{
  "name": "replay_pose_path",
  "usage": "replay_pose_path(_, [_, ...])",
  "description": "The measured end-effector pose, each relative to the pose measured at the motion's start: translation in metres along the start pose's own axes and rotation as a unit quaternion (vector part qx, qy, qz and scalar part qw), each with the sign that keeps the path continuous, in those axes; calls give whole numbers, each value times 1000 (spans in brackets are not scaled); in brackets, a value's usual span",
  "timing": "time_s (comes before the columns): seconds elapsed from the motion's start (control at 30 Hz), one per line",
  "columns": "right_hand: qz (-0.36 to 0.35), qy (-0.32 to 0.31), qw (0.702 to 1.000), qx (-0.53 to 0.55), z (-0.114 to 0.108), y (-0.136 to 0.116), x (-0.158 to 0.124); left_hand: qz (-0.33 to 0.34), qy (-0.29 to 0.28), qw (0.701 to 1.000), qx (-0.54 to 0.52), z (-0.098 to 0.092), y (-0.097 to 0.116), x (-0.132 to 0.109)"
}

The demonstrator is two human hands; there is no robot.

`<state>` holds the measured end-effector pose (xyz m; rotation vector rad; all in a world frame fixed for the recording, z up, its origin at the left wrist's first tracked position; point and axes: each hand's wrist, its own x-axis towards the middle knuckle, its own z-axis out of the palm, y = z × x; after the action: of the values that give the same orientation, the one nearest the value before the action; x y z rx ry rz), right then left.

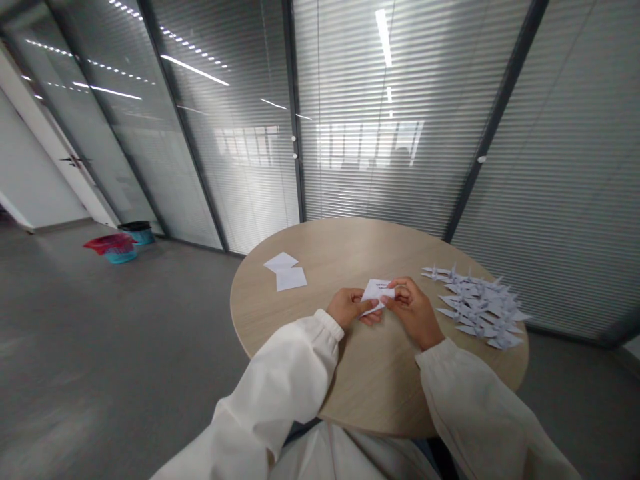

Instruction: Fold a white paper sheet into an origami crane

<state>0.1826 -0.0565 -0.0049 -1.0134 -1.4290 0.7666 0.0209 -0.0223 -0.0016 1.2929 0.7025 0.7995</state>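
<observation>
Pale wooden round table [350,253] beside glass partitions [390,120]; our left hand [347,308] and right hand [413,312] pinch folded white paper [376,292] between fingertips, paper cranes [475,307] at three o'clock.

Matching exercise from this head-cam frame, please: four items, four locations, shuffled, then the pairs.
Items: 1 paper cranes, 2 loose paper squares, 3 folded paper, 4 red-topped teal bin.

Locations: A between the left hand and right hand, B floor by the glass wall, C right side of the round wooden table, D left of the hands on that table.

Pairs: 1-C, 2-D, 3-A, 4-B.
</observation>
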Motion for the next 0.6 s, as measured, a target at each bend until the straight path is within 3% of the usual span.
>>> replay_pose_path(0.6, [1,22,999,-40,2,0,0,38,28,998,45,1,2,-2])
